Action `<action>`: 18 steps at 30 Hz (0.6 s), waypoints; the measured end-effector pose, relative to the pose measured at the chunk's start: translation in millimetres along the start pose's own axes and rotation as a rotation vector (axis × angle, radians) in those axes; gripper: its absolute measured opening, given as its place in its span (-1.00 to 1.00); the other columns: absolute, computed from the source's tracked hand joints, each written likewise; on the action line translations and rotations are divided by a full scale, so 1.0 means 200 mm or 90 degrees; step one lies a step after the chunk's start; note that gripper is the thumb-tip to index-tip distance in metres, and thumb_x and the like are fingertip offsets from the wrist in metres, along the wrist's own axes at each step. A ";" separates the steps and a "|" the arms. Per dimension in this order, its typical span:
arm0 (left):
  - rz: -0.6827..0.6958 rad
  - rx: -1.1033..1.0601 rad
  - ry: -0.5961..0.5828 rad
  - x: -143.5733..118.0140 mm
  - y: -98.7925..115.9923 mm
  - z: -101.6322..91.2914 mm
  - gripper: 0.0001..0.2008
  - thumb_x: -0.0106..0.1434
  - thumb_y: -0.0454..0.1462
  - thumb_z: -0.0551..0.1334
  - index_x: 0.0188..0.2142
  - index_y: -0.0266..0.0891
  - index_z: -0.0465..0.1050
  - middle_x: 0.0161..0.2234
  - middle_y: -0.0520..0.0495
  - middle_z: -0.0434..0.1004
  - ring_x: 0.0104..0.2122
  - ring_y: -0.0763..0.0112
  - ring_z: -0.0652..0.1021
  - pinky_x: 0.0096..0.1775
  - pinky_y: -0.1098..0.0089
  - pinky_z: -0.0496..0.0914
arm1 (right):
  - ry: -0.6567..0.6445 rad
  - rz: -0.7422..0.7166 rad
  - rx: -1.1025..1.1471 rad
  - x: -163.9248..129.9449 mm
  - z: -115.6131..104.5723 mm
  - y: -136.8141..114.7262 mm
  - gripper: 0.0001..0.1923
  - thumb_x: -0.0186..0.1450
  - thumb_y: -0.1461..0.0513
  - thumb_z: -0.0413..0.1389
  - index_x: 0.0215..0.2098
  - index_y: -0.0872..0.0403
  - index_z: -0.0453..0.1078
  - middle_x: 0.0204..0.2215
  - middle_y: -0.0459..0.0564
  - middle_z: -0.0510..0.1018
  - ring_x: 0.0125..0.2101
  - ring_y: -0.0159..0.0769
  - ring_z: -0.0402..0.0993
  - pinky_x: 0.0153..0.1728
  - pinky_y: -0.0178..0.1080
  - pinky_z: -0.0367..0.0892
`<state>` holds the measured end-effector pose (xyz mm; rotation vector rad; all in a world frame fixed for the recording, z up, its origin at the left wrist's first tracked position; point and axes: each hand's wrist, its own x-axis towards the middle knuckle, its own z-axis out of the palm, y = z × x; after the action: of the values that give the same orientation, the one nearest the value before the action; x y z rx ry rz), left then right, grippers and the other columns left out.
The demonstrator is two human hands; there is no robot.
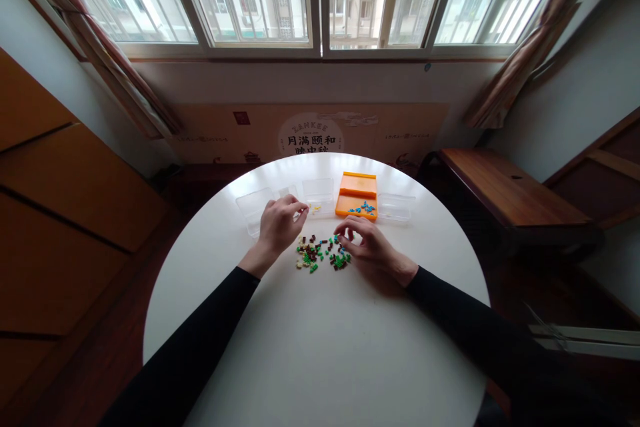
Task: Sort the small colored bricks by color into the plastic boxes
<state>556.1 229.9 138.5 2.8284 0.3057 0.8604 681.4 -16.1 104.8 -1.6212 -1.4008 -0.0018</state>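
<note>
Small building bricks (311, 251) in green, brown, cream and a few blue lie in a loose pile on the white round table (320, 340). My left hand (280, 223) hovers by the clear box with a few yellow bricks (316, 209). Its thumb and fingers are pinched together, and whatever they hold is too small to make out. At the right side of the pile, my right hand (369, 245) is bent down with thumb and index finger close together among the bricks. What sits between those fingertips is unclear. Blue bricks (367, 207) lie in the orange tray (345, 214).
More clear plastic boxes stand along the far part of the table, one box (250, 205) behind my left hand and another box (396, 207) right of the orange tray. A wooden bench (510, 183) is beyond the table's right edge. A printed board (200, 127) leans below the window.
</note>
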 end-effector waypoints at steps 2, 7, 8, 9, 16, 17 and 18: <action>0.003 -0.030 0.001 -0.07 0.00 -0.02 -0.78 0.54 -0.21 0.26 -0.15 -0.11 0.72 -0.14 -0.10 0.71 -0.18 0.21 0.66 0.02 0.16 0.37 | 0.002 0.004 -0.002 0.00 0.00 0.00 -0.90 0.45 0.32 0.24 -0.14 -0.02 0.55 -0.27 -0.05 0.63 -0.28 -0.24 0.53 -0.21 -0.19 0.46; 0.061 -0.140 -0.044 -0.18 -0.03 -0.05 -0.79 0.49 -0.28 0.24 -0.08 -0.10 0.70 -0.11 -0.08 0.71 -0.12 0.24 0.68 0.05 0.19 0.43 | -0.002 0.009 -0.006 0.00 0.01 -0.01 -0.90 0.44 0.32 0.24 -0.14 -0.02 0.56 -0.27 -0.06 0.63 -0.29 -0.25 0.54 -0.18 -0.18 0.46; 0.073 -0.157 -0.053 -0.19 -0.04 -0.06 -0.79 0.48 -0.29 0.24 -0.07 -0.10 0.70 -0.11 -0.08 0.71 -0.11 0.24 0.68 0.05 0.20 0.45 | -0.003 0.010 -0.005 0.00 0.01 -0.01 -0.90 0.44 0.32 0.24 -0.14 -0.01 0.56 -0.27 -0.06 0.63 -0.29 -0.25 0.54 -0.18 -0.18 0.46; 0.082 -0.172 -0.063 -0.20 -0.05 -0.06 -0.78 0.47 -0.30 0.24 -0.06 -0.09 0.70 -0.11 -0.09 0.70 -0.11 0.24 0.67 0.03 0.21 0.47 | -0.003 0.011 -0.005 0.00 0.01 -0.01 -0.90 0.45 0.33 0.24 -0.14 -0.01 0.56 -0.27 -0.06 0.63 -0.29 -0.25 0.54 -0.18 -0.19 0.46; 0.064 -0.213 -0.128 -0.25 -0.09 -0.13 -0.77 0.41 -0.28 0.27 -0.06 -0.10 0.71 -0.07 -0.11 0.69 -0.23 0.32 0.63 -0.18 0.33 0.52 | -0.009 0.012 -0.005 -0.01 0.00 0.00 -0.88 0.45 0.33 0.24 -0.13 -0.02 0.56 -0.26 -0.06 0.64 -0.27 -0.25 0.54 -0.22 -0.20 0.46; 0.061 -0.210 -0.133 -0.25 -0.09 -0.13 -0.78 0.40 -0.27 0.28 -0.06 -0.10 0.71 -0.07 -0.11 0.69 -0.24 0.32 0.62 -0.20 0.33 0.51 | -0.008 0.011 -0.006 -0.01 0.00 0.00 -0.88 0.45 0.33 0.24 -0.13 -0.02 0.56 -0.27 -0.06 0.63 -0.27 -0.25 0.54 -0.21 -0.20 0.45; 0.057 -0.207 -0.138 -0.26 -0.09 -0.14 -0.78 0.41 -0.25 0.29 -0.06 -0.09 0.72 -0.07 -0.12 0.69 -0.25 0.33 0.61 -0.21 0.34 0.50 | -0.007 0.010 -0.007 -0.01 0.00 0.01 -0.88 0.45 0.34 0.23 -0.13 -0.02 0.56 -0.27 -0.06 0.64 -0.27 -0.25 0.54 -0.21 -0.20 0.45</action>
<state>496.3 238.3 130.0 2.6110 0.0078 0.5518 681.2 -17.7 102.6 -1.6437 -1.3993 0.0082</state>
